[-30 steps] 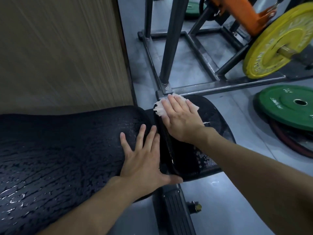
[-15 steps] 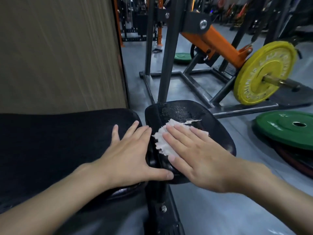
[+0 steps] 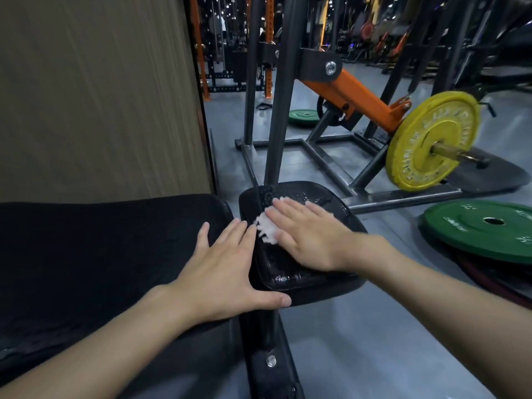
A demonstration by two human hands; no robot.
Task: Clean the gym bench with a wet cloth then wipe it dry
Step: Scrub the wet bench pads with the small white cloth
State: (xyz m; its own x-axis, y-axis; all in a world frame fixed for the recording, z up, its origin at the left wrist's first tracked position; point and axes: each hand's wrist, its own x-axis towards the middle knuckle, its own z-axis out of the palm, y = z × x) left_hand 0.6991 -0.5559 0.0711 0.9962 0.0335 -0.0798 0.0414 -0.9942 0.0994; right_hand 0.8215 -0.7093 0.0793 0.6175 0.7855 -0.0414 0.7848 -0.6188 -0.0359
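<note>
Cloth has slid farther up the seat pad under the right hand, fingers straight and flat, pressing it, not gripping. Left hand stays braced on the back pad end, fingers spread, holding nothing, thumb on the seat's edge. Seat glistens with droplets: wet pass likely mid-way, drying all left. Green plate on floor at right.
</note>
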